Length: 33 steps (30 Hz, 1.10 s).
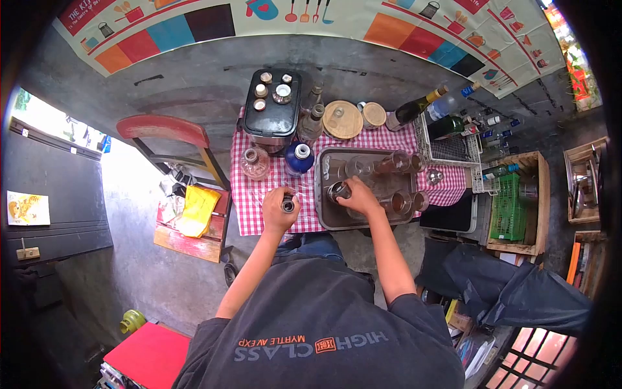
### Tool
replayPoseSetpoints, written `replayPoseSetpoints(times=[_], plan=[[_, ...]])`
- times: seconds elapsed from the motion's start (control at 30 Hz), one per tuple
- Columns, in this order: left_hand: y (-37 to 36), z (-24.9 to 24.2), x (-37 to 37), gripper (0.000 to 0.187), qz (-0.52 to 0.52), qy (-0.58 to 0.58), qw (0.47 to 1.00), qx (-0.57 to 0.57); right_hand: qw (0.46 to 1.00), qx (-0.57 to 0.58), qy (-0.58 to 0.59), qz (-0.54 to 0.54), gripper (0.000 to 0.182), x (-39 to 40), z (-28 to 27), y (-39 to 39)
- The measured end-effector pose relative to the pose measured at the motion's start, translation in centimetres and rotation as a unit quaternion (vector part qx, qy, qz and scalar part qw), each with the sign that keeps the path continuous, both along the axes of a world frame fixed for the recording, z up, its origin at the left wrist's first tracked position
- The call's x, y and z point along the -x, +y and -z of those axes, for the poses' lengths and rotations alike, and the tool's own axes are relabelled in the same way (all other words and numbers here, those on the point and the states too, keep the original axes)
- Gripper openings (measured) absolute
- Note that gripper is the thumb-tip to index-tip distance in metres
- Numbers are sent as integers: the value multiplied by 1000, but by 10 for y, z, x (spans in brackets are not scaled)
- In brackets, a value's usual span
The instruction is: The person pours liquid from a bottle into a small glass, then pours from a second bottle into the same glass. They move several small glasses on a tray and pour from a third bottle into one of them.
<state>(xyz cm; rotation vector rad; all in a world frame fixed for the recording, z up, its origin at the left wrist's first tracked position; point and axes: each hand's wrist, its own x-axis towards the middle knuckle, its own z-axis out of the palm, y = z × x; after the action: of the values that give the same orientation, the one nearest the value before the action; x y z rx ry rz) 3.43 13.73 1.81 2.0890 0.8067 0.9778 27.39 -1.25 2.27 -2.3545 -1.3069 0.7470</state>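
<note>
My left hand (277,212) is wrapped round a dark bottle (287,205), its open mouth facing up, over the front of the checked cloth. My right hand (361,198) grips a drinking glass (337,190) at the left side of the brown tray (319,216). Further glasses (392,162) stand in the tray, behind and to the right of that hand. Beyond my left hand are a blue bottle (299,159) and a round clear glass bottle (254,164).
A black-topped box (275,117) with several small lids on it stands at the back. Round wooden boards (343,119) and a dark wine bottle (414,110) sit behind the tray. To the right is a wire rack (447,148); on the left, a red-backed chair (163,124) holds a yellow packet (199,212).
</note>
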Motion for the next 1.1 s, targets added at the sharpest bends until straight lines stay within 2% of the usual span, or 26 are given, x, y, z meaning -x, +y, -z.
replayPoseSetpoints(times=[0.47,0.57,0.67,0.97,1.1], plan=[[0,-2,0,17,4,-7,1000,9,1000,17,7,-3,57,-1,1,4],[0,-2,-1,17,1,-15,1000,4,999,34,8,0,68,-3,4,4],[0,1,0,16,2,-4,1000,10,999,51,14,8,70,-3,3,5],[1,5,4,17,17,29,999,18,997,67,17,26,66,3,-17,2],[0,8,2,18,21,12,999,30,998,29,23,45,65,1,-17,-7]])
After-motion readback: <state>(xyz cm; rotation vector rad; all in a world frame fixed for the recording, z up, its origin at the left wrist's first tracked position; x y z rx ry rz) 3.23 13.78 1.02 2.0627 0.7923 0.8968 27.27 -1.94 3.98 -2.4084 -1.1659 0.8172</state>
